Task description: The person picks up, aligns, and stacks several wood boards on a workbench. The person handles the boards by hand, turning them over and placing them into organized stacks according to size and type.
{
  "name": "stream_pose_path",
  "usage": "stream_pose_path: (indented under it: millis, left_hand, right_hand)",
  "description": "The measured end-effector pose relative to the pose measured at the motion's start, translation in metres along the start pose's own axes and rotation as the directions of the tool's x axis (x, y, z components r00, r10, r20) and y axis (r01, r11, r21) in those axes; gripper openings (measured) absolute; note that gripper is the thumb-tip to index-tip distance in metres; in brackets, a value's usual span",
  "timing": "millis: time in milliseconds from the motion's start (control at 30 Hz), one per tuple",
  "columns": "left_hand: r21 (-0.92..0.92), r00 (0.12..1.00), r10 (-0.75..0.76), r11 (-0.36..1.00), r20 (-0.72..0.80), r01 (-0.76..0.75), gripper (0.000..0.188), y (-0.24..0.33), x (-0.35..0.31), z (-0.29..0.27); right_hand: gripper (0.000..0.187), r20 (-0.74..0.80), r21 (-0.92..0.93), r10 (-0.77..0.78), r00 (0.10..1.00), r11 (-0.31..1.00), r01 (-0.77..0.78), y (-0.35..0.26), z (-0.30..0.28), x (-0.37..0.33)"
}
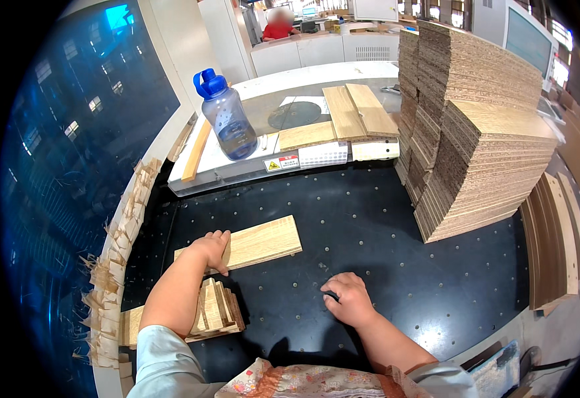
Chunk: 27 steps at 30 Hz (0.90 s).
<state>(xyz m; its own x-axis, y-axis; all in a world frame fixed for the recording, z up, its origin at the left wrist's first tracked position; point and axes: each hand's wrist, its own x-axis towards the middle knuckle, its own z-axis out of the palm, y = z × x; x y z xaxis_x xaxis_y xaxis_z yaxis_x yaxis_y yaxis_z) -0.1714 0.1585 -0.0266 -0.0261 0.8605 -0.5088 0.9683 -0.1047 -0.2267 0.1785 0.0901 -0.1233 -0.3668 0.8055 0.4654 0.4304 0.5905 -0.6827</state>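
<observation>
Wood panel [260, 243] under left hand [210, 251] on black table [383, 225]

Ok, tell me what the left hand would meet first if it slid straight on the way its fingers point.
The left hand already rests on the light rectangular wooden board; beyond it, probably bare black perforated tabletop.

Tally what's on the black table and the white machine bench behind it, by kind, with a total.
Water bottle: 1
Single wood-grain boards lying flat: 5, one under the left hand, three on the bench, one narrow strip
Tall stacks of cut panels: 2
Small pile of short boards: 1
Total: 9
</observation>
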Motion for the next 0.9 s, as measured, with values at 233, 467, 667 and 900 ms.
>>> stream_pose_path:
  millis: [233, 467, 667, 900]
  left_hand:
    - [-0.001, 1.000, -0.008, 1.000, 0.009, 0.008, 0.120, 0.0006, 0.0004, -0.0009]
    - [0.004, 1.000, -0.015, 1.000, 0.012, 0.015, 0.119, 0.0007, -0.0003, -0.0016]
    - [0.008, 1.000, -0.009, 1.000, 0.004, 0.009, 0.120, -0.0011, 0.0023, 0.0013]
    - [0.003, 1.000, -0.015, 1.000, 0.013, 0.015, 0.121, -0.0004, 0.0028, 0.0006]
  right_hand:
    - [0.017, 0.000, 0.004, -0.001, 1.000, 1.000, 0.001, -0.0002, 0.0005, 0.0004]
    - [0.018, -0.005, 0.001, -0.011, 1.000, 1.000, 0.011, -0.0012, -0.0001, 0.0005]
    - [0.018, -0.011, -0.007, -0.015, 1.000, 1.000, 0.015, -0.0015, -0.0003, 0.0009]
    - [0.019, 0.004, -0.004, 0.004, 1.000, 1.000, -0.004, -0.0008, 0.0007, -0.0008]
